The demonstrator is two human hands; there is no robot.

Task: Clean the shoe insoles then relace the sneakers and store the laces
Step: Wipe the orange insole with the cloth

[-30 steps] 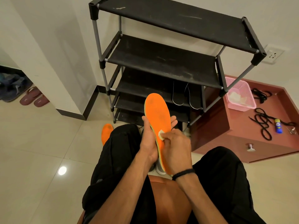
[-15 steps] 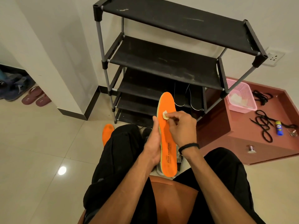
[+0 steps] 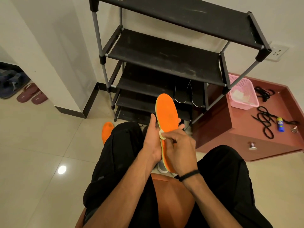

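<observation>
Two hands at work above my lap: my left hand (image 3: 152, 142) cups the back of a long orange foam insole (image 3: 167, 119), fingers curled round its far edge, while my right hand (image 3: 178, 150) pinches a small pale wipe (image 3: 162, 134) against its near rim, hiding the heel end. Below them a grey sneaker (image 3: 162, 167) is mostly covered. A second orange insole (image 3: 107, 131) pokes out beside my left knee. Black laces (image 3: 265, 123) lie loose near the front edge of the reddish-brown cabinet (image 3: 222, 129), a pink plastic basket (image 3: 243, 92) at its back left corner.
</observation>
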